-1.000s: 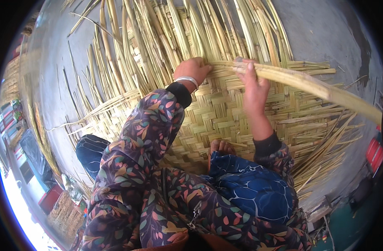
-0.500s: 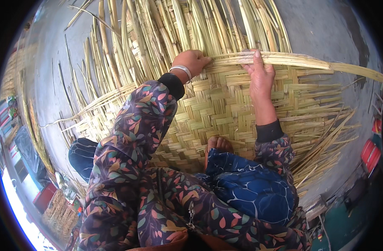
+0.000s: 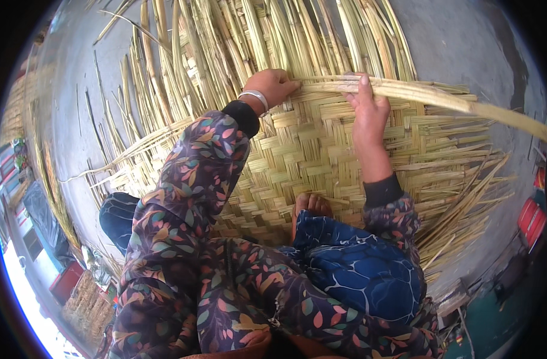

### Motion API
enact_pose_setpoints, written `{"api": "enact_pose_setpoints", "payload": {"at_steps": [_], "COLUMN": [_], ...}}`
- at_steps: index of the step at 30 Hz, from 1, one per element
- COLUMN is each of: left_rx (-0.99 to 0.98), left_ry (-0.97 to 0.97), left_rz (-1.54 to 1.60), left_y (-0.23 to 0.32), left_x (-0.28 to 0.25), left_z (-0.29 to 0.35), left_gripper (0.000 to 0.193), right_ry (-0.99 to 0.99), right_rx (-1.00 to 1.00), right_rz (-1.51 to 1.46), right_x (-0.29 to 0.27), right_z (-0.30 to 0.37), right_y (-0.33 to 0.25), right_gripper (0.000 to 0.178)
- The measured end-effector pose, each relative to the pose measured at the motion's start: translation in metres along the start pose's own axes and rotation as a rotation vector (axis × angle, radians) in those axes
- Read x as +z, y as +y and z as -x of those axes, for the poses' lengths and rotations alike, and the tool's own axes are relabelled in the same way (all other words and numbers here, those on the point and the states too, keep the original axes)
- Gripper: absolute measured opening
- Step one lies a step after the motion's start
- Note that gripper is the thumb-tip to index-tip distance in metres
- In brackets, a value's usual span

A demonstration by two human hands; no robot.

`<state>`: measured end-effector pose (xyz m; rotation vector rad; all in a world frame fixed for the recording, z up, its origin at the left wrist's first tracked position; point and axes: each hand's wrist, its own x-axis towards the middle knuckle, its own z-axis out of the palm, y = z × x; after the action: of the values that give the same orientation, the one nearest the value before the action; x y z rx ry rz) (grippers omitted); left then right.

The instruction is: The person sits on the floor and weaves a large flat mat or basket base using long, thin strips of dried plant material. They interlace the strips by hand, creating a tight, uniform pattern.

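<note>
A half-woven mat [image 3: 321, 155] of flat yellow-green reed strips lies on the grey floor under me. Across its far edge runs a long bundle of reed strips [image 3: 441, 99], reaching to the right. My left hand [image 3: 272, 85], with a silver bangle on the wrist, is closed on the bundle's left end. My right hand [image 3: 367, 106] presses down on the same bundle a little to the right, fingers over it. Loose upright strips [image 3: 237, 42] fan out beyond the bundle. My bare foot [image 3: 310, 206] rests on the woven part.
Unwoven strip ends stick out at the mat's right [image 3: 465, 215] and left [image 3: 124, 155] sides. Grey concrete floor [image 3: 459, 42] surrounds the mat. Red objects [image 3: 532, 218] sit at the far right, and more reed bundles [image 3: 88, 302] lie at lower left.
The long bundle has dropped from a tilted position to lie almost level along the mat's far edge. Both hands have shifted with it and stay on it.
</note>
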<state>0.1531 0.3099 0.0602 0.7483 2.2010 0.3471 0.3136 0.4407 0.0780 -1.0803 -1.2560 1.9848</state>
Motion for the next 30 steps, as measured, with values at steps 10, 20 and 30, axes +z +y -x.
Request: {"api": "enact_pose_setpoints", "payload": {"at_steps": [10, 20, 30], "left_rx": [-0.055, -0.096, -0.112], "left_ry": [0.069, 0.130, 0.150], "left_rz": [-0.055, -0.078, -0.055], "left_y": [0.009, 0.015, 0.014], "left_x": [0.003, 0.010, 0.023], "left_z": [0.007, 0.010, -0.005], "left_gripper": [0.033, 0.030, 0.031], "right_ry": [-0.017, -0.083, 0.058], "right_rx": [-0.008, -0.158, -0.177], "right_rz": [0.120, 0.090, -0.030], "right_x": [-0.002, 0.014, 0.007], "right_z": [-0.008, 0.049, 0.051], "right_y": [0.004, 0.003, -0.042], "right_gripper": [0.029, 0.023, 0.026]}}
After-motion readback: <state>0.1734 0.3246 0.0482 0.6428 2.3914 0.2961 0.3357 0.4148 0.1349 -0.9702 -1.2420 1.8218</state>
